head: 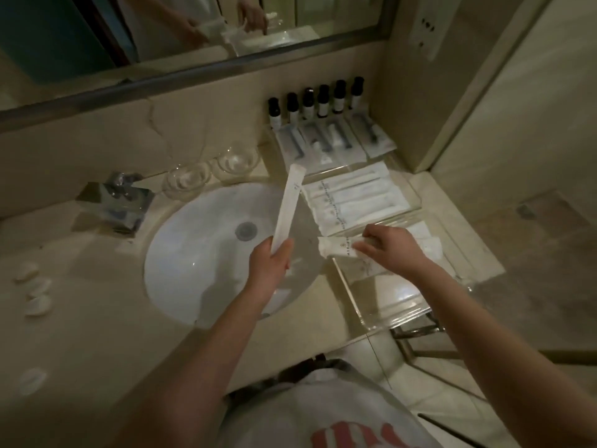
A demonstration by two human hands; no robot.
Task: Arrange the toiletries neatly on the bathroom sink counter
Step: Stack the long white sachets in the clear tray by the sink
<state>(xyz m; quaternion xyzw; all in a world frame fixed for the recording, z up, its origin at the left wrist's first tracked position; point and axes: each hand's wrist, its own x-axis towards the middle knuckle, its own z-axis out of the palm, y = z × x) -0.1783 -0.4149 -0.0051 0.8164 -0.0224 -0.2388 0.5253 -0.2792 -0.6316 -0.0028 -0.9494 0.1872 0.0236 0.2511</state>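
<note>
My left hand [270,265] grips the lower end of a long white wrapped packet [287,202], held slanting upward over the sink basin [206,253]. My right hand [389,248] pinches another white packet [334,247] at the near edge of a clear tray [381,305]. Several matching white packets [352,197] lie side by side in the tray beyond it. Behind them lie plastic-wrapped kits [332,140], and a row of several small dark-capped bottles [318,100] stands against the wall.
Two glass tumblers [210,171] stand behind the basin, with a chrome tap [121,198] to their left. Small white shell-shaped items [34,289] lie on the left of the counter [80,318]. A mirror [193,27] runs along the back; a wall [517,124] closes the right side.
</note>
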